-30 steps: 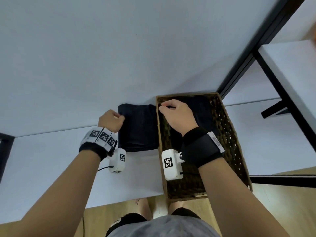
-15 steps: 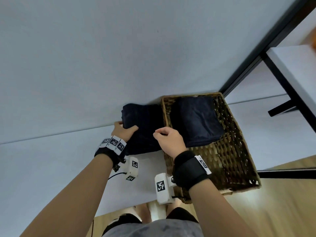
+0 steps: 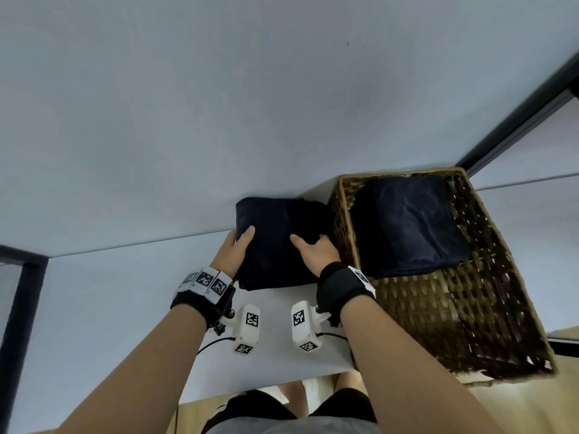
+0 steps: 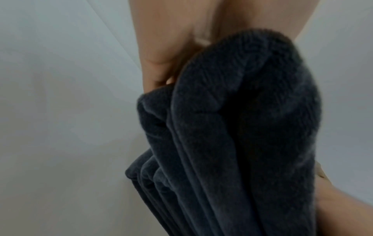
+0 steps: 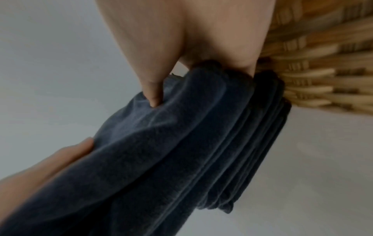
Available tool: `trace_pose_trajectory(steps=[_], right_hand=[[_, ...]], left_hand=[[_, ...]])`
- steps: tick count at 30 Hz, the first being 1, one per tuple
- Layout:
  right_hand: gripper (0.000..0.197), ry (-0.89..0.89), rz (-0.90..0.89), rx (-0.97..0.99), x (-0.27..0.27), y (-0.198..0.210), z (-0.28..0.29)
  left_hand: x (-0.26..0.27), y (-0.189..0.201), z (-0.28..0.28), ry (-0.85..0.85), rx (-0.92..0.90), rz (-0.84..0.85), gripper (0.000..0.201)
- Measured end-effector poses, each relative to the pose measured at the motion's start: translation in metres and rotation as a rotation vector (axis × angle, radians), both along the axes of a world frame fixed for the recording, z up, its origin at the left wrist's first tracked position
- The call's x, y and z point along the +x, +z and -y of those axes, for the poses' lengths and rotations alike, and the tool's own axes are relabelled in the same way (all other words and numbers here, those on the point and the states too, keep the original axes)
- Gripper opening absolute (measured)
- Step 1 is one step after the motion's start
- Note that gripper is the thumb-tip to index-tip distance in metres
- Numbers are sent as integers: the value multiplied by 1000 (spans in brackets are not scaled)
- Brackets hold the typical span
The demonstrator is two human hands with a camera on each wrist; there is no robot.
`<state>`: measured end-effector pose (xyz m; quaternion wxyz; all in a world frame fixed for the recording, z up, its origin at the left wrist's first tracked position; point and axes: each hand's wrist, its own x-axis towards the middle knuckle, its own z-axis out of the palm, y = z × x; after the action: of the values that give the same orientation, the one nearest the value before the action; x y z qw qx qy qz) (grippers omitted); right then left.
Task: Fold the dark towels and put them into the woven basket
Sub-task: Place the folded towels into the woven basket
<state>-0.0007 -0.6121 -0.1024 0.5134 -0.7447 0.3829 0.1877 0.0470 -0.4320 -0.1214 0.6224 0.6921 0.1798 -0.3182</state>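
A folded dark towel (image 3: 275,233) lies on the white table (image 3: 125,292), right against the left wall of the woven basket (image 3: 488,296). My left hand (image 3: 233,250) grips its left edge with the thumb on top. My right hand (image 3: 316,250) grips its near right corner, thumb also on top. In the left wrist view the stacked towel layers (image 4: 232,135) run under my fingers (image 4: 159,67). The right wrist view shows my thumb (image 5: 152,94) pressing into the towel (image 5: 171,151) beside the basket wall (image 5: 322,67). A second folded dark towel (image 3: 407,227) lies in the basket's far half.
The basket overhangs the table's near right corner. A black table frame (image 3: 517,120) runs diagonally at the upper right, with another white surface (image 3: 532,220) beyond it. Another black frame (image 3: 18,308) stands at the left. The table's near edge is close to my legs (image 3: 282,411).
My right hand came out of the basket, leaving a folded towel there, and moved left onto the towel on the table. My left hand shifted to grip that towel's left edge.
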Motion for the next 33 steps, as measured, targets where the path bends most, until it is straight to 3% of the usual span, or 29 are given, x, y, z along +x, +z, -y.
trace_pose_trajectory(steps=[3, 8, 10, 13, 15, 17, 20, 24, 31, 33], right_hand=[[88, -52, -22, 40, 6, -14, -4], [95, -115, -53, 203, 6, -13, -7], [85, -134, -4, 251, 4, -9, -7], [52, -131, 95, 306, -2, 11, -7], [38, -116, 168, 303, -9, 28, -4], [53, -102, 242, 242, -20, 49, 5], [80, -132, 385, 127, -39, 78, 26], [90, -127, 534, -57, -69, 115, 73], [56, -119, 364, -83, -152, 139, 170], [55, -106, 264, -52, -172, 137, 190]], left_hand=[[1, -3, -4, 29, 33, 32, 56], [-6, 1, -14, -4, 80, 23, 67], [-9, 7, -18, 14, 70, 25, 63], [-17, 23, -23, 46, 39, 43, 65], [-24, 38, -22, 79, -23, 68, 51], [-32, 57, -14, 102, -94, 81, 39], [-47, 85, 11, 90, -211, 80, 39], [-70, 111, 67, 35, -297, 42, 45], [-129, 122, 158, -168, -251, -49, 44], [-147, 117, 175, -208, -218, -96, 44]])
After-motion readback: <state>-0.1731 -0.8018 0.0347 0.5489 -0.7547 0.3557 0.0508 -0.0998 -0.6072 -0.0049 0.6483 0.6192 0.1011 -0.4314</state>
